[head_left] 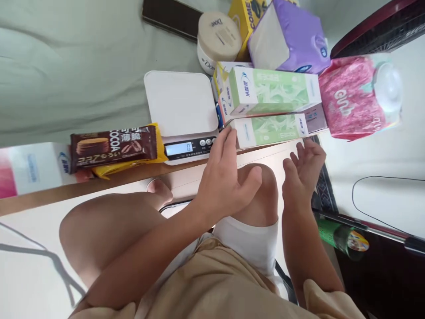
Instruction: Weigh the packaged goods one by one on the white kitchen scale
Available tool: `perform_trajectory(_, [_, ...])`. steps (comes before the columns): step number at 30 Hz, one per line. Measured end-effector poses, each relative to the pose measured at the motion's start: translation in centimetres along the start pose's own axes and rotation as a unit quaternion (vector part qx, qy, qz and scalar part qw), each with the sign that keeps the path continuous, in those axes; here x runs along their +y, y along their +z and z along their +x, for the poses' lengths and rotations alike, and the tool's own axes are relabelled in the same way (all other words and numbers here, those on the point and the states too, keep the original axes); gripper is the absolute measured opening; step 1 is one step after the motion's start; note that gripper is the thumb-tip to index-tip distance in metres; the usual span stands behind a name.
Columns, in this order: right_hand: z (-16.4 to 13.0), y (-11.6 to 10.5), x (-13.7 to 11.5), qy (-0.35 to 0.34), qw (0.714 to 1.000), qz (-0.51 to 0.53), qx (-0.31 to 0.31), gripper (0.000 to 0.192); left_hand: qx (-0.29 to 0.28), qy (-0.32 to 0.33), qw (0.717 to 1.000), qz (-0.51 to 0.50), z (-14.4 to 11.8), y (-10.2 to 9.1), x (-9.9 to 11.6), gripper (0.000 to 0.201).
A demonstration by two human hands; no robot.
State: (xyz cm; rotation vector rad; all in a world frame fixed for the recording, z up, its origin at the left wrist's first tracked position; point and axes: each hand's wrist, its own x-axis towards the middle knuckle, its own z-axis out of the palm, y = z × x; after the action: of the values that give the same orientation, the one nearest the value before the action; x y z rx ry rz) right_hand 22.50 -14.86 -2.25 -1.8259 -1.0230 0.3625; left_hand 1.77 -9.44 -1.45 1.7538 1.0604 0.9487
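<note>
My left hand is open, fingers spread, hovering just below the white kitchen scale whose display reads 0. Its fingertips are close to the lower green box. My right hand is open too, palm turned inward, just under the right end of that box. A second green box lies stacked on top of the lower one. Neither hand holds anything. My bare knees sit beneath both hands.
A brown cocoa biscuit pack on a yellow pack lies left of the scale. Behind are a Dove jar, a purple tissue pack, a yellow box and a pink wipes pack. A green-labelled bottle lies at right.
</note>
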Motion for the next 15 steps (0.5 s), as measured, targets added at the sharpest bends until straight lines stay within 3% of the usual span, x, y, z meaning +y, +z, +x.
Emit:
perform_trajectory(5, [1.8, 0.9, 0.0, -0.021, 0.996, 0.079, -0.023, 0.068, 0.050, 0.070, 0.996, 0.021, 0.4, 1.4, -0.7, 0.077])
perform_trajectory(8, [1.7, 1.2, 0.2, -0.043, 0.989, 0.141, 0.026, 0.066, 0.087, 0.113, 0.988, 0.061, -0.2, 1.6, -1.3, 0.064])
perform_trajectory(10, [1.0, 1.2, -0.1, -0.071, 0.982, 0.158, 0.079, 0.061, 0.108, 0.176, 0.974, 0.091, -0.7, 1.8, -1.6, 0.049])
perform_trajectory(13, [0.0, 0.7, -1.6, -0.144, 0.967, 0.152, 0.146, 0.057, 0.124, 0.246, 0.956, 0.099, -1.5, 1.9, -1.7, 0.034])
perform_trajectory(15, [0.2, 0.2, -3.3, -0.144, 0.968, 0.140, 0.149, 0.063, 0.139, 0.272, 0.948, 0.089, -1.9, 1.5, -1.3, 0.032])
